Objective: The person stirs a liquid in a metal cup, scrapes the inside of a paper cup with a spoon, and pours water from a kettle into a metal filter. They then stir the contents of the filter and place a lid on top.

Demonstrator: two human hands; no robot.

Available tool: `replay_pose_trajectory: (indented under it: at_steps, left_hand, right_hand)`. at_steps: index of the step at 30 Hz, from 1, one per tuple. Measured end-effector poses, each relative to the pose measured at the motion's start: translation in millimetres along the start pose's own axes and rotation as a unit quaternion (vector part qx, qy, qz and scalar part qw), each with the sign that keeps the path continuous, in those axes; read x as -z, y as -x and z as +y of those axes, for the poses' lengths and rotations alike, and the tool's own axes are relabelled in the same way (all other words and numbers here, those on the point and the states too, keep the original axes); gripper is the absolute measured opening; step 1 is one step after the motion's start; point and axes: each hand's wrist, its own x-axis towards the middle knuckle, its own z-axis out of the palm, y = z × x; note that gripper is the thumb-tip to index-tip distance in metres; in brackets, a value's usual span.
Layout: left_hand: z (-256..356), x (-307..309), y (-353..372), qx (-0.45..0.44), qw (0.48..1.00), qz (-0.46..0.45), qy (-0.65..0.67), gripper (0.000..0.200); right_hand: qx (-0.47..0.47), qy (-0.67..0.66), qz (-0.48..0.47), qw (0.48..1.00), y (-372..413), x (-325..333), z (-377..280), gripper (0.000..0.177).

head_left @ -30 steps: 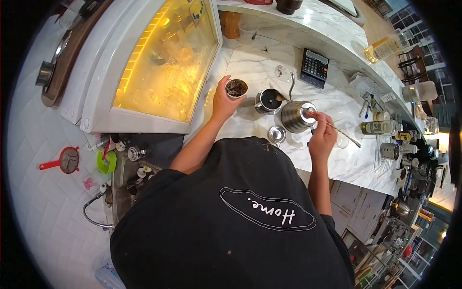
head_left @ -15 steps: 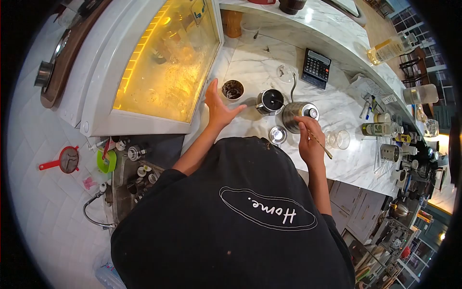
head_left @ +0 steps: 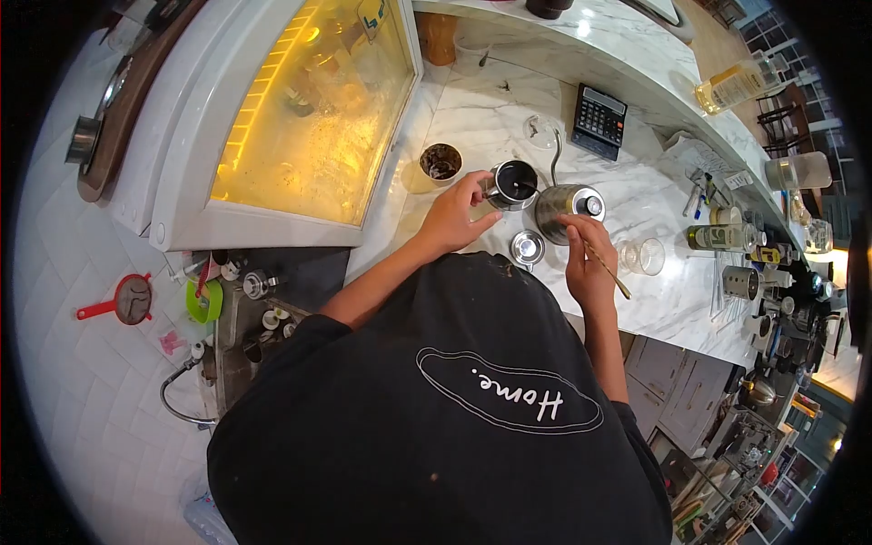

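Observation:
My left hand is at the near-left side of a steel pitcher, its fingers curled at the handle and the thumb stretched below. Dark liquid shows inside the pitcher, with a thin shape at its right edge. In my right hand is a thin gold-coloured stirring stick, pinched between fingers and thumb; its far end is hidden. That hand overlaps the near side of a steel gooseneck kettle. Left of the pitcher stands a cup with dark contents.
A small steel jigger-like cup sits below the pitcher, and a clear glass right of the kettle. Behind them lie a clear lid and a calculator. A glass-fronted lit cabinet borders the left side.
My left hand has moved right from beside the dark-filled cup to the pitcher's handle, its fingers curling in. My right hand keeps the stick in nearly the same place. The view has shifted slightly.

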Motion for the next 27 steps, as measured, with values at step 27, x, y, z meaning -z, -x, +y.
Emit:
replay_pose_trajectory:
  at_steps: [27]
  left_hand:
    - [-29.3, -13.6, -11.8, 0.137, 0.985, -0.072, 0.079, 0.028]
  right_hand:
    - [0.006, -0.023, 0.014, 1.000, 4.6, -4.5, 6.6, 0.017]
